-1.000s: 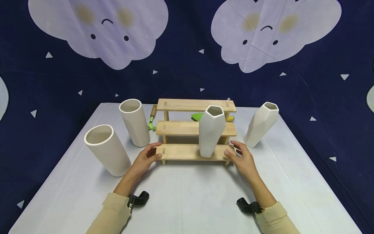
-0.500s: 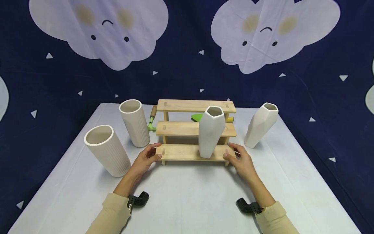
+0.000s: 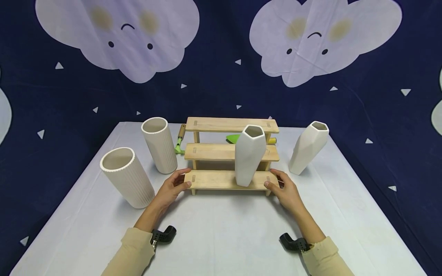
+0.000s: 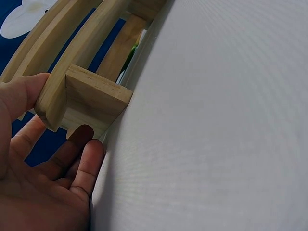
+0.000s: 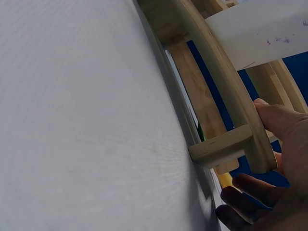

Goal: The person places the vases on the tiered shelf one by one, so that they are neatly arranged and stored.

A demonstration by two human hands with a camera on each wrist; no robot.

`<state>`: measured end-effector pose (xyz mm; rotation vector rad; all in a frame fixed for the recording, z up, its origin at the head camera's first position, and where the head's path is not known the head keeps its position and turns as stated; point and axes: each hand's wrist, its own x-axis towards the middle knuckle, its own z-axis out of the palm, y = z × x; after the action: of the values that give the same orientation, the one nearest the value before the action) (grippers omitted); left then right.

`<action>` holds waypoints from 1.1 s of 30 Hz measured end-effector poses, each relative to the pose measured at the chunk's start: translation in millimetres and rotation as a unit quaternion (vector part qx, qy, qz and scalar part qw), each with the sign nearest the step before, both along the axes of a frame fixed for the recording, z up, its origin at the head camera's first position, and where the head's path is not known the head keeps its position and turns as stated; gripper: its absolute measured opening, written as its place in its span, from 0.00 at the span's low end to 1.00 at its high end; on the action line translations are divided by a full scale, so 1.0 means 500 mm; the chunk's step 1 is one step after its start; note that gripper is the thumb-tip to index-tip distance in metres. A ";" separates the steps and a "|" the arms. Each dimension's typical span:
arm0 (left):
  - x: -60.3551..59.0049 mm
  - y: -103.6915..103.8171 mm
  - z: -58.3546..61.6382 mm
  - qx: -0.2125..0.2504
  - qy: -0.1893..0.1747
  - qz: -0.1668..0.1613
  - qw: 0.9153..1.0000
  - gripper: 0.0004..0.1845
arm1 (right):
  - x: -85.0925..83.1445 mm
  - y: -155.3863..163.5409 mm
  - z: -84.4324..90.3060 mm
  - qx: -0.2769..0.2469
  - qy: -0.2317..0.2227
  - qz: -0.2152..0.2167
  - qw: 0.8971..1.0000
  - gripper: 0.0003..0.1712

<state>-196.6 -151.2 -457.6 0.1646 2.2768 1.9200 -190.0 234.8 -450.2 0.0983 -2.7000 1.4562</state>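
A three-step wooden shelf (image 3: 221,179) stands mid-table. A white faceted vase (image 3: 249,155) stands upright on its bottom step, toward the right. My left hand (image 3: 182,179) grips the left end of that step, thumb at the front and fingers curled behind. My right hand (image 3: 271,178) grips the right end the same way. In the left wrist view the left hand (image 4: 53,125) has its thumb on the plank end of the shelf (image 4: 91,91) and its fingers under the leg. In the right wrist view the right hand (image 5: 262,154) holds the shelf (image 5: 216,67) below the vase (image 5: 260,33).
Two ribbed cream cylinder vases (image 3: 127,177) (image 3: 159,144) stand left of the shelf. A second faceted vase (image 3: 308,147) stands at its right. Behind it lie a green trowel (image 3: 233,137) and a wooden-handled green tool (image 3: 179,140). The white tabletop (image 3: 221,230) ends at a dark backdrop.
My right hand moved in from just right of the shelf and closed on the bottom step's right end. The left hand, shelf and vases have stayed put.
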 end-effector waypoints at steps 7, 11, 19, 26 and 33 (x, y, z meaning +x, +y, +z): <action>-0.001 0.001 0.002 -0.004 -0.004 0.003 1.000 0.28 | 0.000 0.001 -0.004 -0.001 -0.001 -0.002 1.000 0.35; -0.002 0.003 0.003 -0.005 -0.011 0.009 1.000 0.27 | 0.000 0.002 -0.006 -0.002 0.000 -0.004 1.000 0.35; 0.010 0.006 0.013 -0.017 -0.014 0.017 1.000 0.28 | 0.000 0.000 -0.006 -0.011 0.002 -0.007 1.000 0.35; 0.028 0.006 0.028 -0.039 -0.006 0.027 0.999 0.28 | -0.001 0.002 -0.009 -0.016 0.002 -0.008 1.000 0.35; 0.057 0.009 0.046 -0.078 0.020 0.050 0.996 0.27 | -0.002 0.002 -0.011 -0.018 0.004 -0.006 1.000 0.35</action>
<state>-168.1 -146.5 -434.7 0.0729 2.4932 1.7893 -191.0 236.1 -455.9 0.0854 -2.6610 1.4973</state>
